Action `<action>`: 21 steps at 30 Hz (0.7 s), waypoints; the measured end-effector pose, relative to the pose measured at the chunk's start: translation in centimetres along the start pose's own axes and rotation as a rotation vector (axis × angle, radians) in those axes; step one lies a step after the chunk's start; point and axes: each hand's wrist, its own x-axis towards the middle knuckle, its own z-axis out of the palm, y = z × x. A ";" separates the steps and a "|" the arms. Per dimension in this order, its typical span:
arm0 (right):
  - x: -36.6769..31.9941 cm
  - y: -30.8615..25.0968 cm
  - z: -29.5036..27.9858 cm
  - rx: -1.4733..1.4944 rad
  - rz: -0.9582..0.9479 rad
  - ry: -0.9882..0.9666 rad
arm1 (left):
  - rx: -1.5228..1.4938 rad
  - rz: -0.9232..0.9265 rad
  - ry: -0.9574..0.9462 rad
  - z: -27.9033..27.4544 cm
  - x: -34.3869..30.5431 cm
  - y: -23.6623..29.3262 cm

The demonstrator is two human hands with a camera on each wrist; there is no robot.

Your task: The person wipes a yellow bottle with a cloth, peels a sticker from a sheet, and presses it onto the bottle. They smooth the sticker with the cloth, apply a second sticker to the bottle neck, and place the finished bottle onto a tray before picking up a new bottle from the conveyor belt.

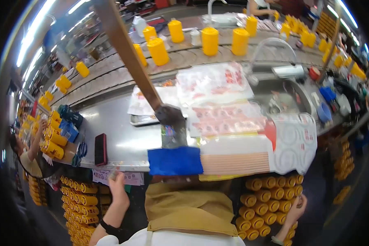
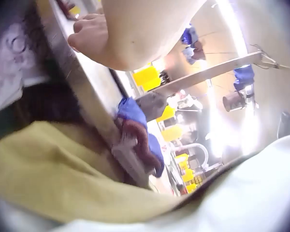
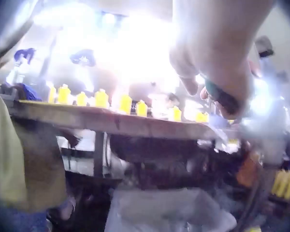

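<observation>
My left hand (image 1: 119, 189) is at the front edge of the steel table (image 1: 123, 143), its fingers loosely bent. A phone with a red edge (image 1: 101, 149) lies just beyond it, with scissors (image 1: 82, 149) to its left. In the left wrist view the same hand (image 2: 93, 35) shows beside the table edge. My right hand (image 1: 298, 208) hangs low at the right, over stacked yellow containers (image 1: 270, 197). Its fingers curl round a small dark green thing (image 3: 221, 96), mostly hidden by the hand; I cannot tell its kind.
Printed plastic sheets (image 1: 229, 119) lie in piles on the table, beside a blue cloth (image 1: 175, 160) at the front edge. A wooden post (image 1: 129, 55) slants across the view. Behind are yellow containers (image 1: 210, 41) on a conveyor and a sink (image 1: 291, 96) with a tap.
</observation>
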 end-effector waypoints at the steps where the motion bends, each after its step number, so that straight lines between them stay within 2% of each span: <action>1: 1.9 -3.5 1.2 0.013 -0.025 -0.002 | -0.088 0.222 0.080 0.6 1.5 1.8; 3: 5.5 -11.5 3.8 0.115 -0.487 0.072 | -0.108 0.395 0.050 1.0 6.8 6.0; 4: 6.4 -16.9 4.6 0.157 -0.520 -0.067 | -0.044 0.493 0.017 3.3 7.6 9.7; 5: 6.8 -22.0 5.9 0.244 -0.546 -0.168 | 0.001 0.632 -0.051 4.0 11.3 10.6; 8: 5.9 -37.6 8.4 0.362 -0.758 -0.436 | 0.051 0.757 -0.249 10.5 18.7 16.1; 9: 6.1 -41.3 10.3 0.372 -0.947 -0.416 | 0.090 0.802 -0.270 13.0 22.0 17.1; 11: 5.7 -48.7 13.3 0.390 -1.097 -0.523 | 0.243 0.955 -0.287 18.7 26.2 20.8; 12: 5.5 -51.7 15.9 0.435 -1.208 -0.493 | 0.307 1.000 -0.276 21.4 29.2 21.8; 13: 5.5 -54.1 18.3 0.415 -1.233 -0.542 | 0.371 1.048 -0.263 24.3 32.3 22.7; 14: 5.6 -56.9 20.2 0.314 -1.329 -0.557 | 0.351 1.064 -0.249 27.5 35.2 23.3; 16: 5.2 -61.1 24.8 0.301 -1.351 -0.571 | 0.454 1.169 -0.074 34.4 40.7 23.8; 18: 5.5 -64.3 30.3 0.118 -1.425 -0.555 | 0.572 1.243 0.108 39.0 44.0 24.2; 20: 6.6 -66.5 35.8 0.028 -1.555 -0.424 | 0.502 1.026 -0.153 40.3 43.0 25.6; 21: 8.0 -66.6 41.2 0.086 -1.537 -0.409 | 0.493 1.017 -0.147 41.5 43.5 25.3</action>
